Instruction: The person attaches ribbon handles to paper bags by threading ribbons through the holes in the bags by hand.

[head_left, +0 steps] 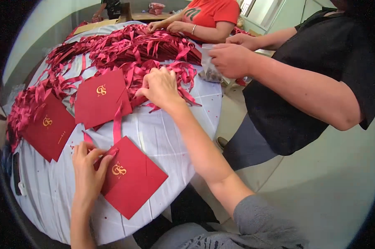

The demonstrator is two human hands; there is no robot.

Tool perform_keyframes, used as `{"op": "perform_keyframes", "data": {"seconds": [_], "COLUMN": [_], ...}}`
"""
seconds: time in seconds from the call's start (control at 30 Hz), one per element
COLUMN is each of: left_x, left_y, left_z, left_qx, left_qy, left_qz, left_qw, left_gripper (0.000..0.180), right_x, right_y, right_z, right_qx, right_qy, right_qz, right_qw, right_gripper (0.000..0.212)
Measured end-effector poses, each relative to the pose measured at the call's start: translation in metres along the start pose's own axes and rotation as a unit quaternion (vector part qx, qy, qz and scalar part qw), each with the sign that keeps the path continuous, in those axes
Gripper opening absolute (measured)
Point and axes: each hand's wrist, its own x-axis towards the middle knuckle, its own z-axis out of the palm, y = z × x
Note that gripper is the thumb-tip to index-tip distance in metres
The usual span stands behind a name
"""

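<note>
On the round, white-clothed bench point(164, 147) beside pale floor tiles point(308, 178), left fingers point(83, 150) pinch satiny ribbon point(118, 126) at a flat red pouch point(133, 182), and right fingers point(156, 75) half-curl right of bench centre, hold unclear.

2 own hands point(88, 168) point(162, 86), 3 emblems point(118, 170), 2 co-wkrs point(303, 79)

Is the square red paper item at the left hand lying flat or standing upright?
Flat: the square red paper item shows its gold emblem facing up, broad side over the white tablecloth.
</note>
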Motion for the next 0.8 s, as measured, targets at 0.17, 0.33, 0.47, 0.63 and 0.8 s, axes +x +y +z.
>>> {"op": "perform_keyframes", "data": {"seconds": [0.17,0.33,0.47,0.63,0.8], "left_x": [-0.004,0.005,0.001,0.01,0.007], "left_y": [-0.011,-0.024,-0.044,-0.038,-0.044], "left_z": [0.003,0.021,0.011,0.004,0.001], "left_qx": [-0.075,-0.228,-0.251,-0.416,-0.53], "left_qy": [0.006,-0.062,-0.078,-0.1,-0.054], "left_qz": [-0.044,-0.133,-0.146,-0.171,-0.176], "left_qw": [0.996,0.963,0.954,0.888,0.828], "left_gripper": [0.014,0.011,0.015,0.008,0.015], "right_x": [0.003,0.002,0.008,0.023,0.032], "right_y": [-0.01,0.0,-0.013,-0.009,-0.02], "right_z": [-0.008,-0.009,0.011,-0.035,-0.073], "right_qx": [0.115,0.161,0.218,0.373,0.495], "right_qy": [0.112,0.17,0.146,0.253,0.223], "right_qz": [-0.001,-0.034,-0.045,-0.036,-0.096], "right_qw": [0.987,0.972,0.964,0.892,0.834], "right_gripper": [0.034,0.034,0.03,0.029,0.02]}}
